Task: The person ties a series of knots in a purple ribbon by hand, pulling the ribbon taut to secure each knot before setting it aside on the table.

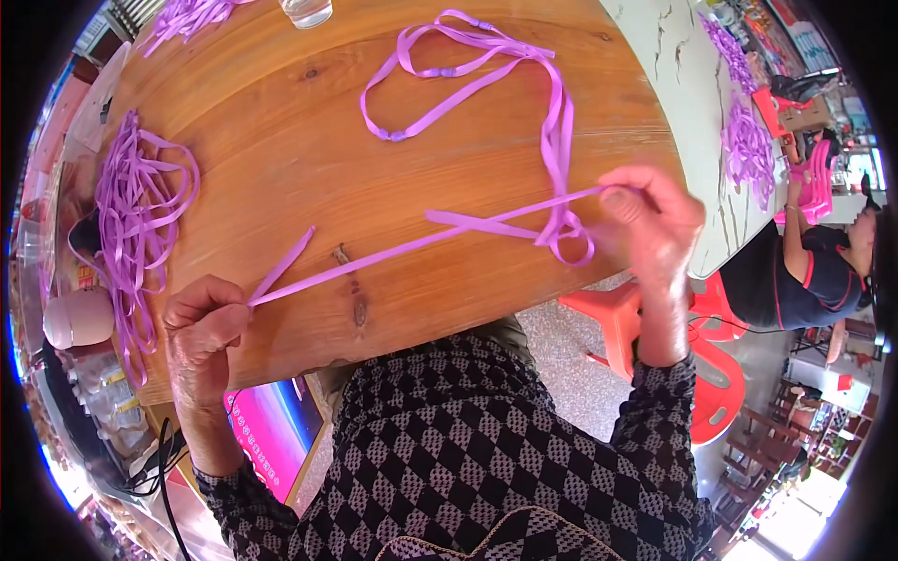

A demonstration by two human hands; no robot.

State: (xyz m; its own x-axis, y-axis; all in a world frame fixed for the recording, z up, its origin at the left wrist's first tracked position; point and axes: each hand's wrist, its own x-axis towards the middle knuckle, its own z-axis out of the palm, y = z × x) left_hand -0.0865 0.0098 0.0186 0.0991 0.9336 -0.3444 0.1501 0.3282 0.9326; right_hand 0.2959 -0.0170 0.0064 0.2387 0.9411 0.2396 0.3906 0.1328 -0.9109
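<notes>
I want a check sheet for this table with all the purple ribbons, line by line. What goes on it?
Surface: round wooden table, a knot in the grain near its front edge.
Job's things: purple ribbon stretched taut between both hands.
Clutter: pile of purple ribbons at left; looped ribbon; clear glass.
Grippers: left hand pinches one ribbon end; right hand pinches the other.
Cables: black cables at lower left.
Surroundings: red plastic stool; another person seated at the next table.

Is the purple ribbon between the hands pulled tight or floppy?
Tight. The purple ribbon runs in a straight line from the left hand to the right hand.
</notes>
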